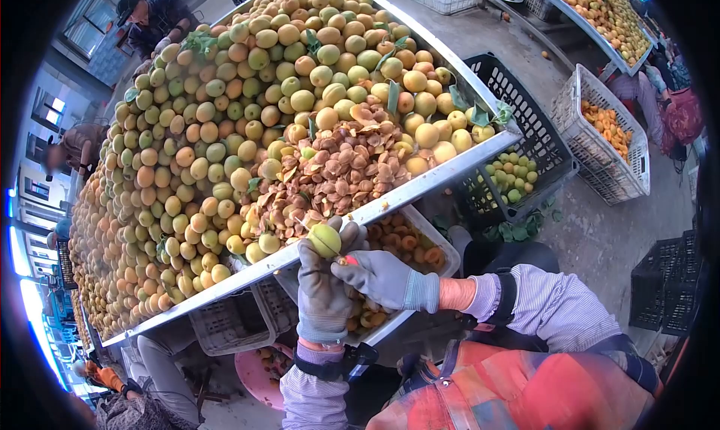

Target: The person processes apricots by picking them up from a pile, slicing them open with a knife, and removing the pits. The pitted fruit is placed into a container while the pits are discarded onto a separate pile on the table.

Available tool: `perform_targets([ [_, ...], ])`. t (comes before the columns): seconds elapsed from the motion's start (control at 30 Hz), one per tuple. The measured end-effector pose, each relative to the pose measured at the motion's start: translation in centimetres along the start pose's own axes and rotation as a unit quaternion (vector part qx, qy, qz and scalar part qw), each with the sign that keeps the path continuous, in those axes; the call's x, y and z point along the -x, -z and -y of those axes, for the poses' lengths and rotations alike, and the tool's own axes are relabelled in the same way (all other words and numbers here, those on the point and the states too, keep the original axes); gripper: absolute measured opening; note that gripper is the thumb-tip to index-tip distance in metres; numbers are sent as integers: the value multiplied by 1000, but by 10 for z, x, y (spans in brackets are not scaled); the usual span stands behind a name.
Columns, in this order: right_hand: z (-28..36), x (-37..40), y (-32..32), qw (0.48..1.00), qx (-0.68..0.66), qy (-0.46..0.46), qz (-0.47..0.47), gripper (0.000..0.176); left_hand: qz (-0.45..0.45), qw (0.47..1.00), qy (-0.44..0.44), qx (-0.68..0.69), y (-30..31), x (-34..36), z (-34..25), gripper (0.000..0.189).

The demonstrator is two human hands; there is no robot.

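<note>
My left hand [321, 291], in a grey glove, is closed around a yellow-green apricot [325, 240] with a dark line across its skin. Just right of it, my gloved right hand [379, 278] pinches a small tool with a red handle [348, 260]; its working end is hidden. Both hands are at the metal rim [390, 202] of a sloping table heaped with apricots [217, 130]. Beyond my hands lies a pile of brown apricot stones [345, 167]. Below the rim, a white crate [448, 254] holds halved apricots [409, 239].
A black crate [551, 133] with green fruit stands right of the table corner. Farther right is a white crate [611, 182] with orange pieces. A pink basin [251, 377] sits under the table. Other people [161, 21] work around the tables.
</note>
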State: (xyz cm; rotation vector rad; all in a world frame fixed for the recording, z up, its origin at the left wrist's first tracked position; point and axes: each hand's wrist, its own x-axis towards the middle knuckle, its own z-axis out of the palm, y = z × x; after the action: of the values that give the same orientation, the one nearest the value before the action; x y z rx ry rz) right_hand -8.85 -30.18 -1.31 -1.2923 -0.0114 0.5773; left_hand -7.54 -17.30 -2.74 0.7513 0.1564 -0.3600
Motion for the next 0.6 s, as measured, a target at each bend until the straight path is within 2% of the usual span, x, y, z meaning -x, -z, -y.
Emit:
perform_targets([
  [0.03, -6, -3, -1, 1000, 0, 0, 0, 34, -7, 1000, 15, 18, 0, 1, -1, 62],
  [0.1, -18, -9, -5, 998, 0, 66, -18, 34, -11, 999, 23, 35, -1, 2, -3, 62],
  [0.17, -17, -7, -5, 999, 0, 32, -18, 38, -14, 998, 31, 52, 0, 1, -4, 61],
  [0.23, -1, 0, -3, 1000, 0, -4, -20, 43, -4, 992, -47, -116, 2, -1, -4, 63],
  [0.3, 23, 6, 4, 994, -5, -101, 28, 53, -17, 983, -77, -167, -15, 3, -7, 62],
  [0.33, 22, 7, 5, 997, -6, -79, 26, 60, -30, 970, -107, -217, -22, 5, -8, 61],
  [0.43, 24, 7, 8, 994, 3, -99, 41, 57, -28, 950, -134, -281, -24, 4, -7, 59],
  [0.57, 3, 4, 6, 995, 9, -96, 27, 48, -10, 969, -80, -235, -2, -3, -5, 59],
  [0.6, -7, -1, 1, 1000, 14, -9, -2, 43, -9, 969, -79, -235, -2, -2, -3, 59],
])
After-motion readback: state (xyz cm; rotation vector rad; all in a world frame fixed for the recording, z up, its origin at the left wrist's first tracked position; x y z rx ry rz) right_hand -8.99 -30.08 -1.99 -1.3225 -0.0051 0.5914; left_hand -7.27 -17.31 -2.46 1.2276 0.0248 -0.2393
